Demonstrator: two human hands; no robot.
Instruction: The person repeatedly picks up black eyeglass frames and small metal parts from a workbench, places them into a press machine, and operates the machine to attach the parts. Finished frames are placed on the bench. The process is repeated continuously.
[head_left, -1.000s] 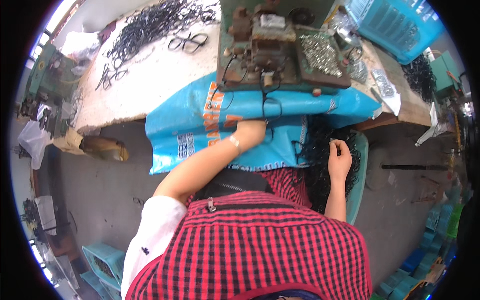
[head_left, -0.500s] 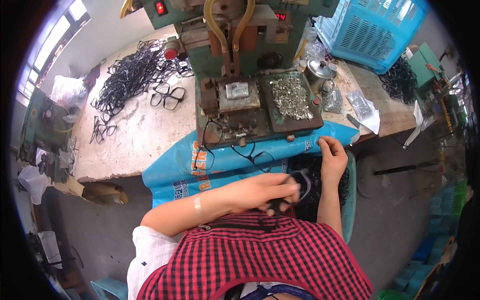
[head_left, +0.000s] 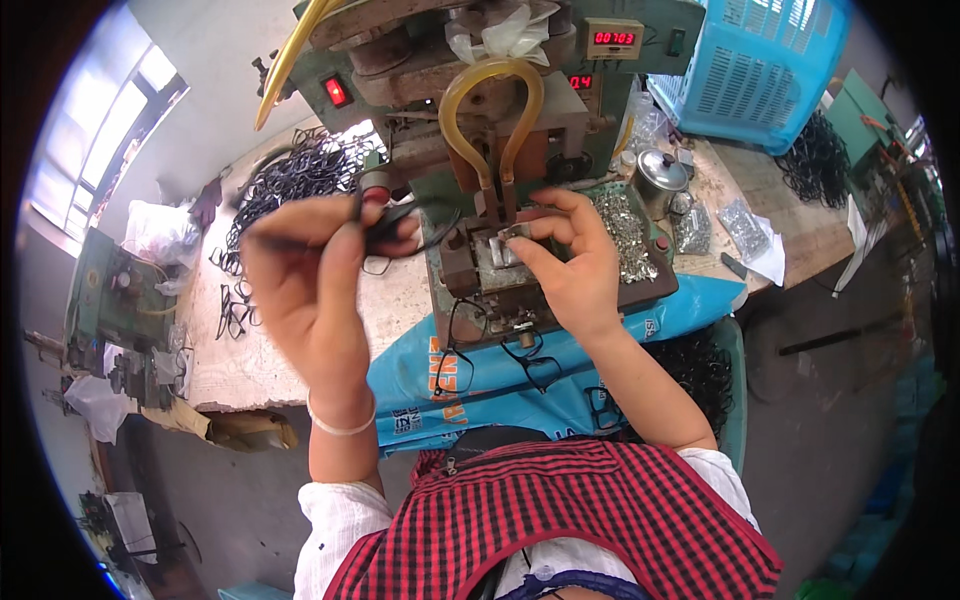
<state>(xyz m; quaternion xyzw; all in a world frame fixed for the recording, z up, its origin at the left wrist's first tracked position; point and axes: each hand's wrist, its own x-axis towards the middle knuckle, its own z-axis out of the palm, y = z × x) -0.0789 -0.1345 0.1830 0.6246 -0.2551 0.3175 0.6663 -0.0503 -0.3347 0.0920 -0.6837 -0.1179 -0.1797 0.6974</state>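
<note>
My left hand (head_left: 315,290) is raised left of the green press (head_left: 430,205), closed around a black eyeglass frame (head_left: 400,232) blurred by motion. At the press, my right hand (head_left: 575,265) reaches over the bed. Its thumb and fingertips are pinched together at the small silvery metal block (head_left: 497,252); whatever lies between them is too small to make out. Just right of that hand is a heap of small shiny metal pieces (head_left: 625,235). Another black eyeglass frame (head_left: 540,370) hangs at the front edge of the press, over a blue plastic sheet (head_left: 590,350).
A tangled pile of black frames (head_left: 300,180) covers the table at left. Yellow hoses (head_left: 490,75) loop down the press. To the right stand a lidded metal pot (head_left: 662,170), bags of small parts (head_left: 742,228) and a blue basket (head_left: 750,85). A green tub (head_left: 737,400) holds more frames below.
My left hand has lifted the eyeglass frame from above my lap to the press's left side. My right hand has moved from the blue sheet up to the metal block.
</note>
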